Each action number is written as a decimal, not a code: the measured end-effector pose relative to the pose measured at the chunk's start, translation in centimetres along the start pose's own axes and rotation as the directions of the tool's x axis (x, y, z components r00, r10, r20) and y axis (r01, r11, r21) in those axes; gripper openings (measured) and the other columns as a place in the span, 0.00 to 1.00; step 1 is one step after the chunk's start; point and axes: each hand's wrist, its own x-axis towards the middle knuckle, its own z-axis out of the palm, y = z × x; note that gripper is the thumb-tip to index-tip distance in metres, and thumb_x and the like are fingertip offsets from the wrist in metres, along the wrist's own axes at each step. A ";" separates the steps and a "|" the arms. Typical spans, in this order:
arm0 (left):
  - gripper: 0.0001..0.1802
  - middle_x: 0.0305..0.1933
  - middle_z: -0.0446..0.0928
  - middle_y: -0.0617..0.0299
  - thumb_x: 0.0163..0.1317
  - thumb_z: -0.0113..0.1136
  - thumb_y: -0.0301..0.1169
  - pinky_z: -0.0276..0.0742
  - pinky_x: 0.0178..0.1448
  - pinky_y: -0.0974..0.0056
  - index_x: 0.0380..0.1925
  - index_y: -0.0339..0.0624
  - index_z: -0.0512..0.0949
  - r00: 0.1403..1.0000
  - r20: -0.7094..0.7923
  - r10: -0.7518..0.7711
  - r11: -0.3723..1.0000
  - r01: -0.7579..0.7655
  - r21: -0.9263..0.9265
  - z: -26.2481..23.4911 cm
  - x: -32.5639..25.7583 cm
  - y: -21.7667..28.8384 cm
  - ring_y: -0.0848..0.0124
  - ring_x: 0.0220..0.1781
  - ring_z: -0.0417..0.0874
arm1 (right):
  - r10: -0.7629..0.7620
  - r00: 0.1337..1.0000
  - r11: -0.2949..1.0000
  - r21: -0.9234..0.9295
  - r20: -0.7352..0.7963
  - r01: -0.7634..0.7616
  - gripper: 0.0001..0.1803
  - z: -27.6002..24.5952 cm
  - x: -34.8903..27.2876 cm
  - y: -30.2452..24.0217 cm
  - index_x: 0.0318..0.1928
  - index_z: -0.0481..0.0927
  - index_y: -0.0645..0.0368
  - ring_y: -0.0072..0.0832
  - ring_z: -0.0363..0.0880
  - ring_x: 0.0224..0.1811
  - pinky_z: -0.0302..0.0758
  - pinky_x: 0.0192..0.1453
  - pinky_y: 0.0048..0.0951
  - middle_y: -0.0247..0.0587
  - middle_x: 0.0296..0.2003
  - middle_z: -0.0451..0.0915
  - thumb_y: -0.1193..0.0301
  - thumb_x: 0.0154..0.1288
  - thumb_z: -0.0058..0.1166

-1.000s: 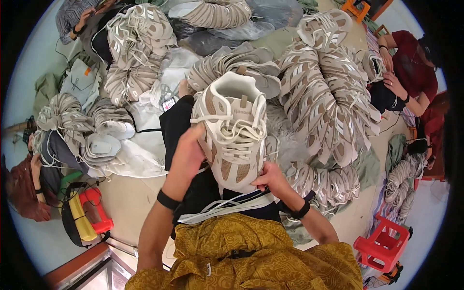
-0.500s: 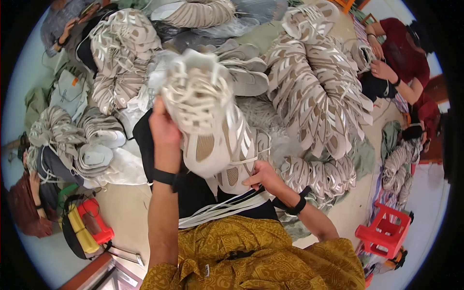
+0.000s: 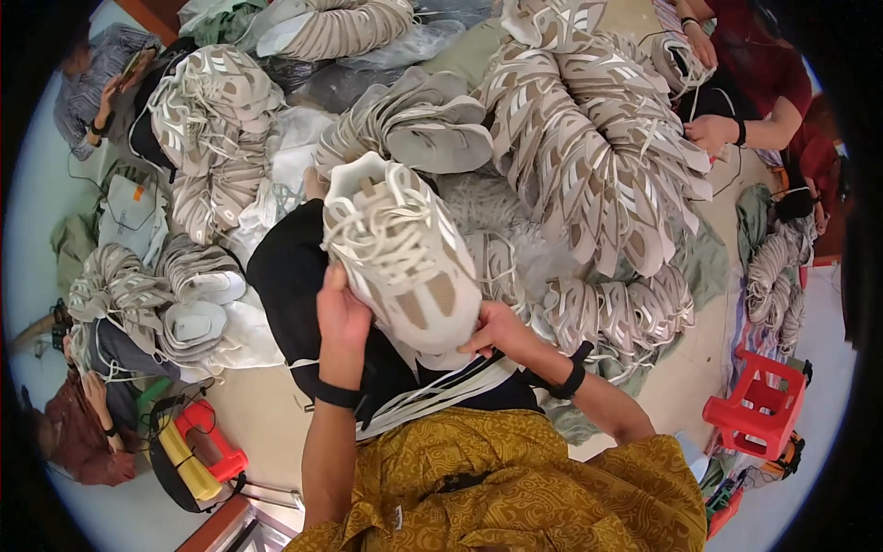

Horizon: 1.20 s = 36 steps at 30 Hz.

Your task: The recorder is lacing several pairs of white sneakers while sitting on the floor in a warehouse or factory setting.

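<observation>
I hold a cream and beige laced shoe upper [image 3: 405, 253] above my lap with both hands. My left hand [image 3: 342, 311] grips its left side near the heel end. My right hand [image 3: 497, 329] holds its lower right edge. White laces cross the top of the upper. Both wrists wear black bands. Beneath the upper lie my black trousers [image 3: 294, 276] with white stripes, and a mustard patterned shirt [image 3: 497, 488] fills the bottom of the view.
Large stacks of matching uppers surround me: one at the right [image 3: 598, 156], one at the upper left [image 3: 216, 120], one at the left [image 3: 138, 294]. Other people sit at the top right [image 3: 763, 92], top left [image 3: 92, 92] and lower left [image 3: 78, 432]. A red stool [image 3: 759, 405] stands right.
The upper swung left and tilted half a second ago, and it is now back in the middle over my lap, held lower by both hands.
</observation>
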 end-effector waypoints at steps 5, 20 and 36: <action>0.19 0.59 0.70 0.59 0.68 0.45 0.30 0.65 0.65 0.56 0.58 0.40 0.64 0.995 -0.088 -0.046 0.998 0.050 0.047 1.5 -3.2 -0.9 0.65 0.60 0.71 | -0.034 0.999 0.996 0.085 -0.037 0.037 0.13 -0.2 -0.4 -0.1 0.35 0.77 0.67 0.16 0.70 0.13 0.65 0.16 0.18 0.37 0.19 0.77 0.80 0.46 0.63; 0.16 0.55 0.72 0.59 0.68 0.43 0.30 0.69 0.61 0.58 0.54 0.39 0.68 0.985 -0.138 -0.104 0.966 0.133 0.222 1.2 -0.7 -0.4 0.65 0.56 0.74 | -0.792 0.607 0.536 -0.551 -0.066 0.640 0.22 -1.0 4.6 -12.9 0.46 0.79 0.59 0.22 0.76 0.40 0.70 0.44 0.25 0.33 0.36 0.81 0.70 0.46 0.61; 0.16 0.42 0.71 0.60 0.64 0.46 0.40 0.70 0.48 0.56 0.45 0.43 0.71 0.869 -0.253 -0.425 0.780 0.494 0.384 0.1 -2.7 -3.2 0.66 0.43 0.72 | -0.830 0.552 0.502 -0.539 -0.080 0.676 0.19 -1.1 11.0 -12.8 0.39 0.82 0.62 0.25 0.74 0.35 0.69 0.44 0.25 0.36 0.33 0.79 0.72 0.41 0.65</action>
